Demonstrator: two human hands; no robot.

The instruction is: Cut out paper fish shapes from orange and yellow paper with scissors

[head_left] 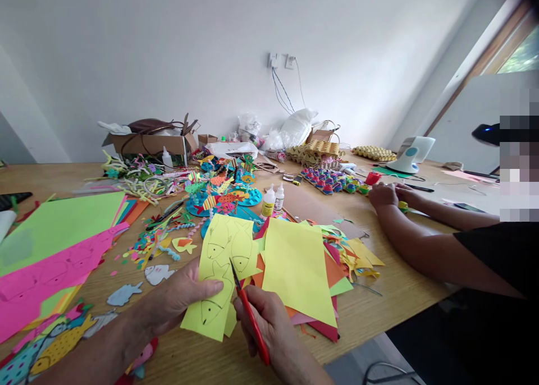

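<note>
Closest to me, my right hand (263,320) has its grip clenched around red-handled scissors (249,312), the blades pointing up into a yellow sheet (223,261) printed with fish outlines. My left hand (179,298) pinches that sheet at its left edge, thumb lying on top, holding it just above the tabletop (400,295) near the front edge. Beside the sheet on the right I see a loose stack of coloured paper (301,273), yellow uppermost. To my left lie a pink sheet (50,278) and a green sheet (59,222), with cut-out paper fish (124,294) between them and my left hand. Further back stand two small glue bottles (273,200) near finished fish decorations (223,191). On my right, another person's hands (389,194) rest together on the tabletop.
</note>
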